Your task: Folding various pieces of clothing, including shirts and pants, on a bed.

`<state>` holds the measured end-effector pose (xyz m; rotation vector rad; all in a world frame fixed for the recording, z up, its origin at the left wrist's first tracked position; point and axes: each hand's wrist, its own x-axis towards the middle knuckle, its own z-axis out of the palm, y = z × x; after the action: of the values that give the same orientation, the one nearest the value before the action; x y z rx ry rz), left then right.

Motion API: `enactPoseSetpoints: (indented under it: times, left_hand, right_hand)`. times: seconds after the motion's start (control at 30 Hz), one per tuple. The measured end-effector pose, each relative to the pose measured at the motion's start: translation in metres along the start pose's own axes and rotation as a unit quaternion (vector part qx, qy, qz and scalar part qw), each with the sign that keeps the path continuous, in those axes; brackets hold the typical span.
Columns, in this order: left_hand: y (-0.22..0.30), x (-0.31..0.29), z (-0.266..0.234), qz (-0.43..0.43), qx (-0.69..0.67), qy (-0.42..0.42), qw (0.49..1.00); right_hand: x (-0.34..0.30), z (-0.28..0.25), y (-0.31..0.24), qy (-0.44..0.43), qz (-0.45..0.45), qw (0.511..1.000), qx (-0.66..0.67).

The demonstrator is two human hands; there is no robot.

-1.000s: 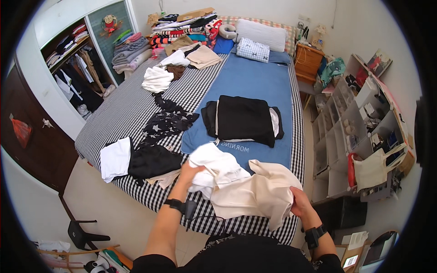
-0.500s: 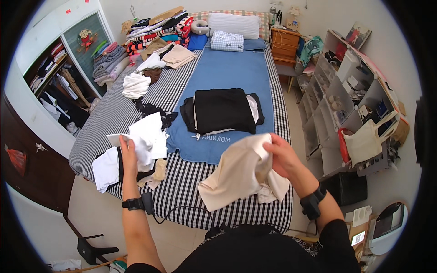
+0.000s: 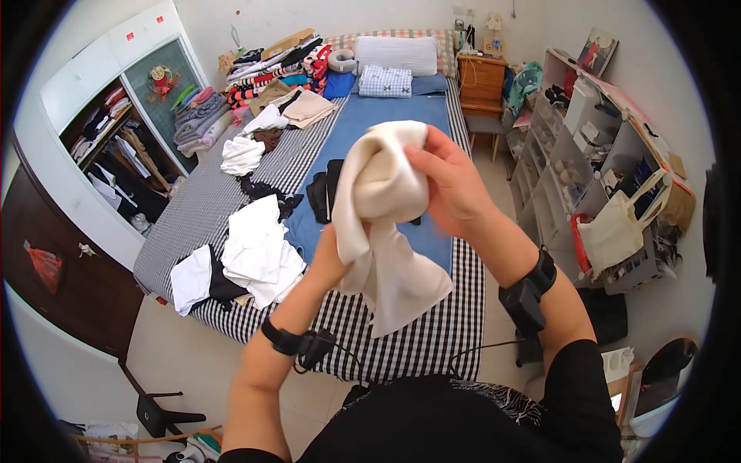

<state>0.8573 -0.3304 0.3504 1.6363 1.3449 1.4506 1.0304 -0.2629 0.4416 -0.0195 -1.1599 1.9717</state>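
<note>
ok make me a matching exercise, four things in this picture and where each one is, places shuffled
1. cream cloth
2. wooden nightstand
3. orange-red bag
4. grey neck pillow

a. hanging on the brown door
b. just left of the white pillow
c. held up by the right hand
d. beside the bed's far right corner

Pairs: 1-c, 2-d, 3-a, 4-b

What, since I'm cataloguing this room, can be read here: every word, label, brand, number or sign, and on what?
Pale item below the lampshade, on the wooden nightstand: dark lettering, not copied here.
Red squares on the white wardrobe panel: any marks too small to read.
Cream cloth: no lettering shows.
</note>
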Motion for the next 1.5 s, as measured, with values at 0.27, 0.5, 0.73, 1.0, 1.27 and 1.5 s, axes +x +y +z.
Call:
enactPoseSetpoints:
  times: [0.27,0.5,0.73,1.0,1.27,1.5]
  left_hand:
    - [0.057,0.041,-0.018,-0.107,-0.393,0.11,0.907]
    - [0.116,0.045,0.005,-0.029,-0.491,0.098,0.865]
    - [0.137,0.032,0.038,-0.029,-0.532,0.08,0.842]
    - [0.117,0.018,0.025,-0.059,-0.591,0.064,0.802]
    - [-0.029,0.035,-0.077,-0.178,-0.363,0.166,0.9]
    - [-0.032,-0.03,0.007,-0.185,-0.065,-0.129,0.972]
  right_hand:
    - [-0.096,-0.111,0.063,0.278,0.146,0.932,-0.183]
    - [-0.132,-0.052,0.066,0.025,-0.227,0.754,-0.616]
    - [-0.103,-0.065,0.086,0.027,-0.169,0.69,-0.703]
    - [-0.076,-0.107,0.115,0.068,-0.158,0.753,-0.635]
    - [-0.101,-0.101,0.042,0.05,0.026,0.897,-0.438]
    - [-0.092,-0.116,0.036,0.229,0.302,0.911,-0.161]
